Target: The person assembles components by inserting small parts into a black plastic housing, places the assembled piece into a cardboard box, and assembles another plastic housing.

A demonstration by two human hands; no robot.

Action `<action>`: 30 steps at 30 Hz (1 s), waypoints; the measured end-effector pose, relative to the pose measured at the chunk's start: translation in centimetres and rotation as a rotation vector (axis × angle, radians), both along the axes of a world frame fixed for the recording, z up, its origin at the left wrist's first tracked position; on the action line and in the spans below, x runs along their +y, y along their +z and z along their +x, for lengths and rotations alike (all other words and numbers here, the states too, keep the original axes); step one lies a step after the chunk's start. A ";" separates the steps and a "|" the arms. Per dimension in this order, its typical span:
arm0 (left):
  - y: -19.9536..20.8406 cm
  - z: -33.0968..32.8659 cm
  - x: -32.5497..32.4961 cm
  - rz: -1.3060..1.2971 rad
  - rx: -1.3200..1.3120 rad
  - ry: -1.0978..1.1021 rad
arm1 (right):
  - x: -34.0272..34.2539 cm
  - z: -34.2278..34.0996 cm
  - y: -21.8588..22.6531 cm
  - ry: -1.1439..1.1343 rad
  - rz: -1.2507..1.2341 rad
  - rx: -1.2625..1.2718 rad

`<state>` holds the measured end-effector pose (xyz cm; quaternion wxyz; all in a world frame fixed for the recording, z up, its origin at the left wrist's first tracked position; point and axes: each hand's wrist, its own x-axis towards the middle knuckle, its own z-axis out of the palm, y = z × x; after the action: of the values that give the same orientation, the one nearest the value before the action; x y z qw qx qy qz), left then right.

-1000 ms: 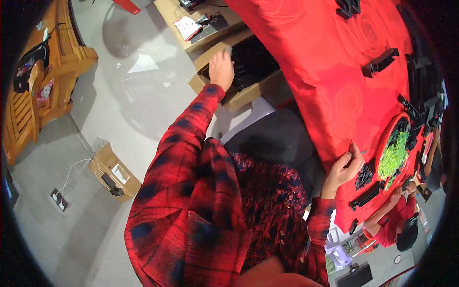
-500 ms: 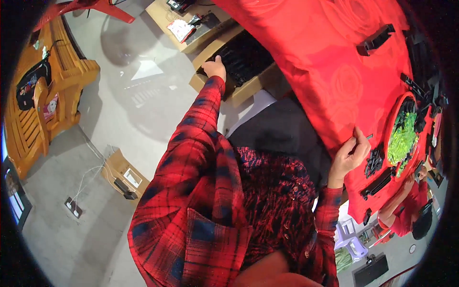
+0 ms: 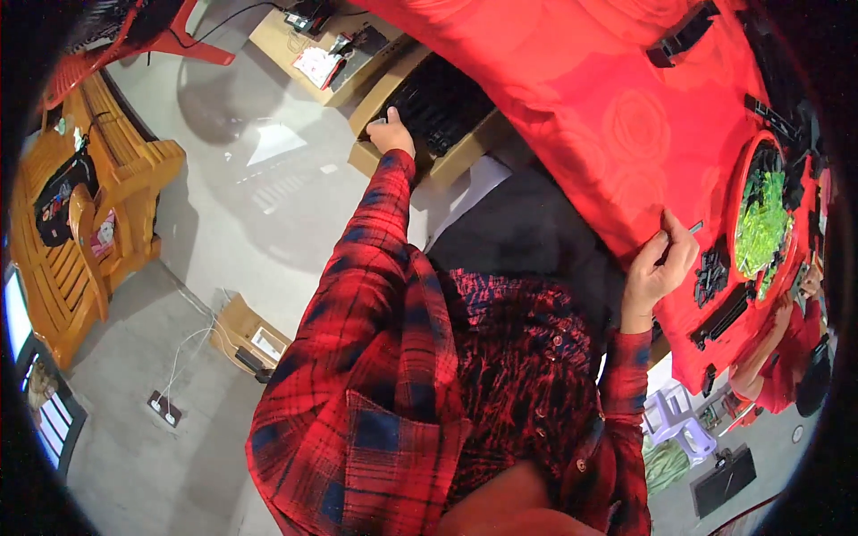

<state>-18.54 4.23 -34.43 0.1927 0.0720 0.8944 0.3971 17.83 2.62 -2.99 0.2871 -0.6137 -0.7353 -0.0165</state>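
Note:
My left hand (image 3: 391, 136) is closed over the near-left wall of an open cardboard box (image 3: 365, 159), thumb upward. Inside the box lie many black plastic pieces (image 3: 438, 103) in rows. Over the edge of the red-covered table (image 3: 572, 125), my right hand (image 3: 660, 266) has its thumb and fingers drawn together. A small thin grey piece (image 3: 696, 228) shows just beyond its fingers; whether they hold it, I cannot tell. To the right of that hand are a cluster of small black parts (image 3: 711, 277) and a red-rimmed round tray (image 3: 738, 210) of bright green and black pieces.
Long black parts (image 3: 722, 317) lie on the tablecloth near the tray, with another black part (image 3: 681, 37) farther off. A person in red (image 3: 778, 357) works at the table's right end. Left stands a wooden bench (image 3: 67, 277); cables run to a floor socket (image 3: 164, 408).
The whole view has shifted slightly, with the table things appearing higher. My left hand stays on the box wall and my right hand keeps its pinched shape over the table.

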 end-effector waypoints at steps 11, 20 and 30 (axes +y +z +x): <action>-0.3 -1.5 1.6 -0.236 0.023 -0.560 | -0.2 0.3 -0.1 -0.010 -0.001 0.023; 0.6 -1.1 -0.2 -0.238 0.193 -0.567 | 0.1 -0.2 -0.1 0.021 0.020 0.026; 1.4 -3.6 -2.3 -0.090 0.155 -0.665 | 0.4 -0.6 0.0 0.053 0.042 0.074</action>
<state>-22.13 1.92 -33.07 0.2460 0.3812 0.8505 0.2659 17.24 2.99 -3.02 0.3272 -0.5881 -0.7397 -0.0019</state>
